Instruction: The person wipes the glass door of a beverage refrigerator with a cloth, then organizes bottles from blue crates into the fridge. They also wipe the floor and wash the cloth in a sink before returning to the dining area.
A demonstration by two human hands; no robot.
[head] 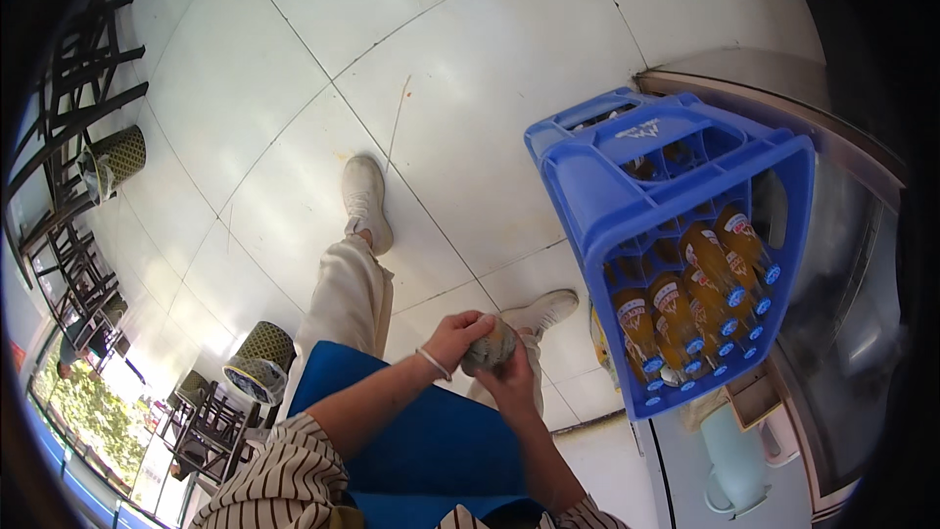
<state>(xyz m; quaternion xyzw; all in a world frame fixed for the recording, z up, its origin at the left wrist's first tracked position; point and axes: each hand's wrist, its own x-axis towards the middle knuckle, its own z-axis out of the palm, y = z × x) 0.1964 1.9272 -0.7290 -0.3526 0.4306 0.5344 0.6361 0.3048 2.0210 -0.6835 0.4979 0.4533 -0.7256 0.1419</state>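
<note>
Both of my hands meet over my lap. My left hand [454,342], with a white bangle at the wrist, grips a rounded grey-green bundle [490,347] from the left and above. Around its lower right side, the fingers of my right hand [512,380] close on the same bundle. It looks like a balled cloth, but its exact kind cannot be told. Below the hands, a dark blue apron [433,433] lies across my lap.
At my right stands a blue plastic crate [602,198] with several capped bottles of orange drink [668,305]. A light-blue pitcher [734,455] is below it. On the left are a patterned waste bin [261,353] and dark stacked furniture [95,95]. Pale floor tiles [455,139] spread ahead.
</note>
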